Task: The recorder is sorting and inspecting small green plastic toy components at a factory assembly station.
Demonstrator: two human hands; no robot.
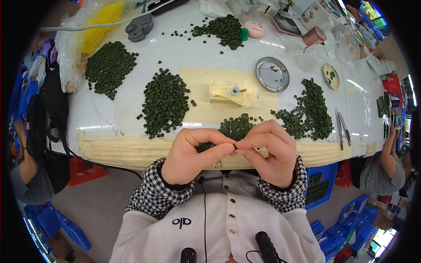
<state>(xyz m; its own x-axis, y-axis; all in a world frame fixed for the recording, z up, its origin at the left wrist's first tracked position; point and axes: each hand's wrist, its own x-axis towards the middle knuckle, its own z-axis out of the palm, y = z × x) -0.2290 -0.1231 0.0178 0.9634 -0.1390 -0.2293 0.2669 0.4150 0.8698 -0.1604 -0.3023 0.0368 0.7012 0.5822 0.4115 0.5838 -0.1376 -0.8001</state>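
At the near edge of the table my left hand (193, 153) and my right hand (274, 151) meet fingertip to fingertip. Both are closed in a pinch on one tiny dark green piece (235, 147), mostly hidden by the fingers. Just beyond them lies a small heap of dark green round parts (237, 126), partly covered by my hands. A larger heap of the same parts (164, 103) spreads to the left, and another heap (313, 111) to the right. Past the near heap stands a tape-covered block (232, 93) with an upright metal pin.
More green parts lie in a far-left heap (109, 68) and a far heap (221, 30). A round metal tin lid (272, 74), a small dish (330, 76), tweezers (340, 129) and a thread spool (314, 37) are on the right. Other people sit at both sides.
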